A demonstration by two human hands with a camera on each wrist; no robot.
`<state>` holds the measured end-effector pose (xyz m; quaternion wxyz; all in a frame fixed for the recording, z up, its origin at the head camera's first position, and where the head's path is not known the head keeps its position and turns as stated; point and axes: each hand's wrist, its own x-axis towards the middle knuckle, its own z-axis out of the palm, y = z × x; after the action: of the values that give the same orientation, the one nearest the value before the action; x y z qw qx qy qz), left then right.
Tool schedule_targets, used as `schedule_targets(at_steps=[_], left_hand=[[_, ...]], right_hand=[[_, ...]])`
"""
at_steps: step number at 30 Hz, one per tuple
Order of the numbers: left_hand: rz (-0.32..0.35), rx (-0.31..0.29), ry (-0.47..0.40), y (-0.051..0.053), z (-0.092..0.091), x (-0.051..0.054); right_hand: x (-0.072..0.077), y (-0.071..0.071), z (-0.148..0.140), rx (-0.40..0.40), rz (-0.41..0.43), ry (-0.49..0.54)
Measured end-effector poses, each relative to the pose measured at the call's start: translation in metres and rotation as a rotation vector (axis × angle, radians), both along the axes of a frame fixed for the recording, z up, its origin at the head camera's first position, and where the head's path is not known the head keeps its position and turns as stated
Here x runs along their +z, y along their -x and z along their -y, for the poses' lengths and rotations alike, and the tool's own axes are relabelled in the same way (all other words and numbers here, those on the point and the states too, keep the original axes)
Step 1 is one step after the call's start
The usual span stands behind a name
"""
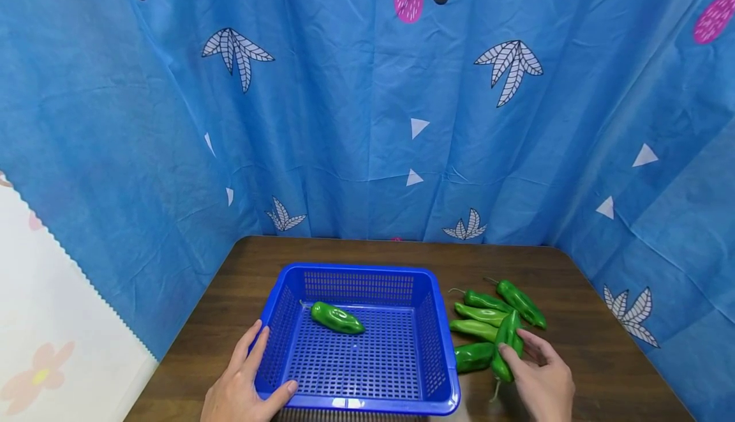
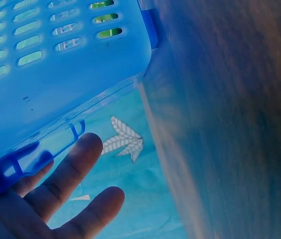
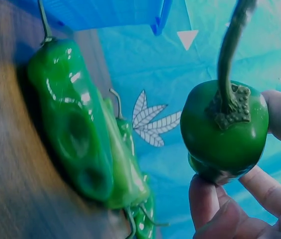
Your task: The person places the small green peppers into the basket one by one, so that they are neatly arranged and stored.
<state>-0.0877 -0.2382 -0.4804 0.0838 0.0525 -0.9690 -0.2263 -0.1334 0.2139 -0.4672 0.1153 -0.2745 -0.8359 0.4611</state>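
Observation:
My right hand (image 1: 542,377) pinches a green pepper (image 1: 508,345) between thumb and fingers, above the other peppers, its stem pointing toward me. In the right wrist view the stem end of this pepper (image 3: 225,132) is close to the camera, with fingertips around its side. A blue plastic basket (image 1: 367,404) has one green pepper (image 1: 337,318) lying on its slotted floor. Spread along the left rim and front left corner of the basket is my left hand (image 1: 238,384), its fingers fairly straight in the left wrist view.
Several more green peppers (image 1: 473,357) lie in a loose group on the brown wooden table (image 1: 597,345), right of the basket. A blue patterned curtain (image 1: 367,122) surrounds the back and sides. White cloth (image 1: 63,320) hangs at the left.

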Motion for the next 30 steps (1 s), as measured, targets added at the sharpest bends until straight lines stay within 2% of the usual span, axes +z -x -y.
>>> schedule_targets(at_steps=[9, 14, 16, 21, 22, 30], left_hand=[[0.032, 0.002, 0.016, 0.000, 0.000, 0.002], [0.028, -0.008, 0.003, 0.000, 0.001, 0.002], [0.017, -0.009, -0.003, 0.000, 0.001, 0.001], [-0.009, -0.009, 0.004, 0.000, 0.001, 0.001], [-0.012, -0.008, 0.006, 0.000, 0.001, 0.001], [0.019, -0.015, 0.008, 0.000, 0.001, 0.003]], right_hand=[[0.012, 0.000, 0.013, 0.103, -0.042, -0.030], [0.019, 0.003, 0.021, 0.151, -0.064, -0.079], [0.017, 0.009, 0.021, 0.171, -0.060, -0.095], [0.026, 0.017, 0.027, 0.198, -0.095, -0.106], [0.032, 0.016, 0.031, 0.208, -0.107, -0.102], [0.042, 0.026, 0.046, 0.259, -0.171, -0.080]])
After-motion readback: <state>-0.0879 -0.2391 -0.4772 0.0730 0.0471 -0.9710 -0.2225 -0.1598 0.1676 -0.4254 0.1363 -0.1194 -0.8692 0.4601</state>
